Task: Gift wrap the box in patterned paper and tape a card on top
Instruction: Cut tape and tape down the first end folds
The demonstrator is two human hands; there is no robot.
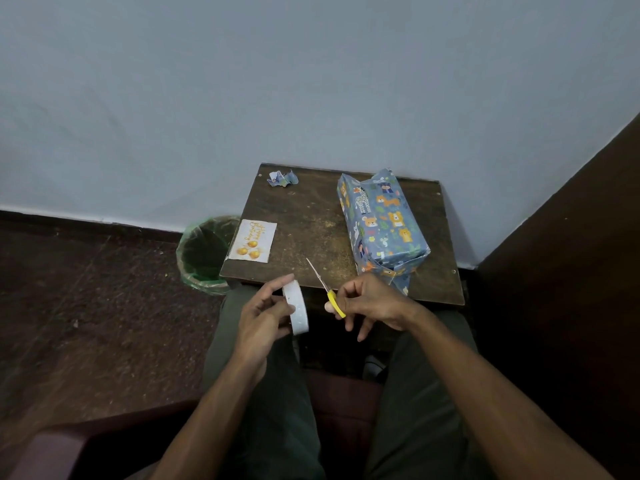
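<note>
The box point(382, 223), wrapped in blue paper with animal prints, lies on the right side of the small brown table point(311, 223). A white birthday card point(251, 240) with gold balloons lies flat at the table's left edge. My left hand point(261, 318) grips a white tape roll point(297, 308) in front of the table, over my lap. My right hand point(372, 301) holds yellow-handled scissors point(327, 289), blades pointing up and left toward the table's front edge.
A crumpled scrap of wrapping paper point(282, 178) lies at the table's back left corner. A bin with a green liner point(204, 252) stands on the floor left of the table. A pale wall is behind, a dark panel at right.
</note>
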